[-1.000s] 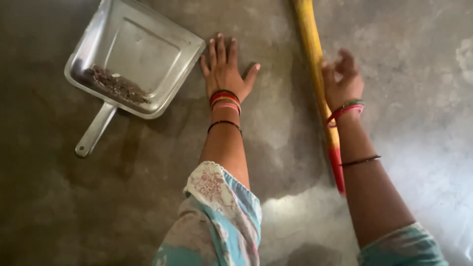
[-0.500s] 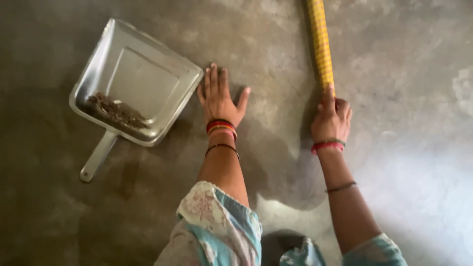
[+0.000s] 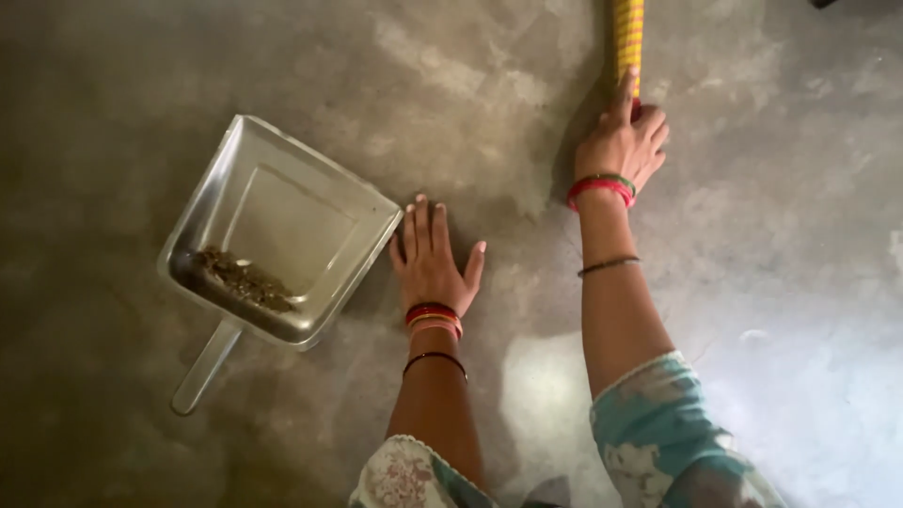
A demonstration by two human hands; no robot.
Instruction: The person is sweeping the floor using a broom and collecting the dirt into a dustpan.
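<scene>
R hand on the broom stick, L hand flat on the floor next to a loaded dustpan

R hand (image 3: 621,141) is wrapping shut around the red end of the yellow broom handle (image 3: 627,38), index finger lying along it; handle's running off the top edge. L hand (image 3: 431,259) is pressing open-palmed on the concrete floor (image 3: 771,282), gripping nothing, fingertips just beside the lip of the metal dustpan (image 3: 282,235). Risk imo: the L hand or the stick is sitting close enough to bump the pan and tip it, w/ the dark dirt pile (image 3: 246,279) at its back wall, near the pan handle (image 3: 204,367), spilling out.
</scene>
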